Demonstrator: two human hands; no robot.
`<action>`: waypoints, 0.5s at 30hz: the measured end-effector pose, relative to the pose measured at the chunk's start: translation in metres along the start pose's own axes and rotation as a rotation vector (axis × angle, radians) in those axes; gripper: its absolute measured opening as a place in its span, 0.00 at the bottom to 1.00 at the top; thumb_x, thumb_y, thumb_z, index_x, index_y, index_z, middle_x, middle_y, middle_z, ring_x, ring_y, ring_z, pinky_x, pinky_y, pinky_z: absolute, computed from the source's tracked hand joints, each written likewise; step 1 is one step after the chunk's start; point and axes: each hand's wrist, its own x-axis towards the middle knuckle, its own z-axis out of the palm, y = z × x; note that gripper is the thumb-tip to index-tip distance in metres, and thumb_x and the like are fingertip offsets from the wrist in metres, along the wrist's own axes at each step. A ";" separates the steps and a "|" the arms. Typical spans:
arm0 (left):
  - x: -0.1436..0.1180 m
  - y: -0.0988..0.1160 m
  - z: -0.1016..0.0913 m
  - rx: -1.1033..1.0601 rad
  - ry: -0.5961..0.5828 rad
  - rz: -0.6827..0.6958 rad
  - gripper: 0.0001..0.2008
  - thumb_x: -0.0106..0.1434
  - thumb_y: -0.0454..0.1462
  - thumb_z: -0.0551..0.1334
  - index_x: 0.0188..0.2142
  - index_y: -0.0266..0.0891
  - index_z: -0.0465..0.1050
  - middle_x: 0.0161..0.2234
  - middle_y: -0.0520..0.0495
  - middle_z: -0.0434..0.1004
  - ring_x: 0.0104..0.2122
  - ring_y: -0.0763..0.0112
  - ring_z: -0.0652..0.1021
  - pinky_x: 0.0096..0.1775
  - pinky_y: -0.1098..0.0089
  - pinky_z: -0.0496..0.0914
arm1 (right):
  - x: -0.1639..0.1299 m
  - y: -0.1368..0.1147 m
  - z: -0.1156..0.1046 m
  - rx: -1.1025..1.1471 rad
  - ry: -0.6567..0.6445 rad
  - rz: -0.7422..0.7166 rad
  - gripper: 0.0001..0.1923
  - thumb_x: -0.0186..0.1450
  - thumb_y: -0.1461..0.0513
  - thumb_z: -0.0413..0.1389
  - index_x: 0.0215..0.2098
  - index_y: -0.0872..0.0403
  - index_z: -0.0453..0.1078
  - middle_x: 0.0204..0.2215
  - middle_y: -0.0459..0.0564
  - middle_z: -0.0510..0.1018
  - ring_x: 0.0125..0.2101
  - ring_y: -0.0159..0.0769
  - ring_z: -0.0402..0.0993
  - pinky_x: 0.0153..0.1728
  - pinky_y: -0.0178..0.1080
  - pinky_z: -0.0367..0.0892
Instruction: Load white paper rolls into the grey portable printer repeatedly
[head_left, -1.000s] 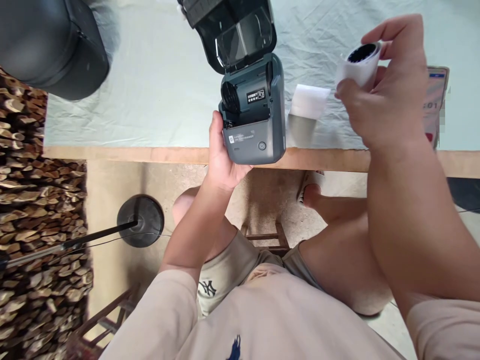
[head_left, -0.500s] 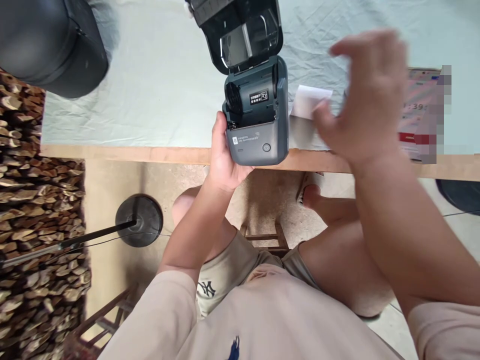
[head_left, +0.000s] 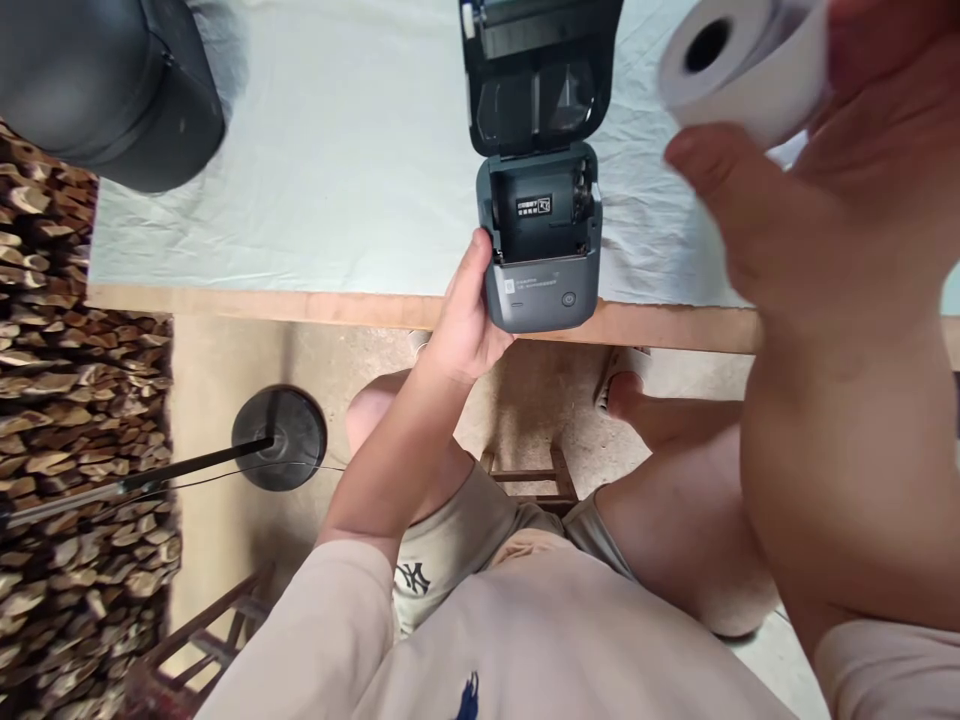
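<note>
Between right-hand fingers [head_left: 705,165]: paper roll [head_left: 742,60], raised.

Wooden table edge [head_left: 300,305] under a pale, creased cloth [head_left: 337,180], bare concrete floor [head_left: 225,390], stacked firewood [head_left: 67,400] at left — round black stand base [head_left: 279,438] beside it, soft even light

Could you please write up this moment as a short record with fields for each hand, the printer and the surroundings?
Left hand: left hand grips the near left side of the dark grey plastic label printer.
Right hand: right hand holds up a white paper roll with a dark core, raised to the printer's right.
Printer: lid open, roll bay empty, at the near edge of the table with pale green cloth.
Surroundings: black rounded bag at far left; stacked firewood on the left.
</note>
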 end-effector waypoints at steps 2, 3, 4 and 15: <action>-0.001 -0.002 0.004 0.005 0.010 0.011 0.23 0.73 0.50 0.53 0.61 0.45 0.69 0.53 0.47 0.79 0.67 0.60 0.69 0.62 0.65 0.72 | -0.003 -0.012 0.007 -0.066 -0.093 -0.100 0.16 0.62 0.55 0.56 0.47 0.51 0.65 0.49 0.47 0.74 0.51 0.36 0.75 0.49 0.40 0.68; -0.001 -0.003 0.006 0.013 0.021 0.027 0.22 0.73 0.49 0.54 0.61 0.45 0.69 0.54 0.47 0.78 0.67 0.60 0.68 0.63 0.64 0.71 | -0.004 -0.016 0.012 -0.160 -0.156 -0.100 0.15 0.61 0.57 0.57 0.46 0.51 0.66 0.47 0.46 0.76 0.49 0.37 0.76 0.48 0.41 0.68; -0.002 -0.003 0.008 0.022 0.034 0.047 0.21 0.73 0.48 0.54 0.61 0.46 0.69 0.55 0.47 0.78 0.67 0.60 0.68 0.64 0.64 0.70 | -0.005 -0.018 0.018 -0.277 -0.229 -0.065 0.15 0.61 0.60 0.57 0.47 0.52 0.66 0.46 0.45 0.77 0.47 0.37 0.77 0.49 0.42 0.67; -0.002 -0.002 0.004 0.101 -0.058 0.059 0.16 0.73 0.44 0.55 0.54 0.42 0.74 0.53 0.49 0.80 0.65 0.61 0.72 0.61 0.64 0.74 | -0.012 -0.014 0.033 -0.484 -0.236 0.016 0.14 0.66 0.62 0.50 0.49 0.49 0.68 0.46 0.49 0.76 0.46 0.37 0.74 0.47 0.40 0.66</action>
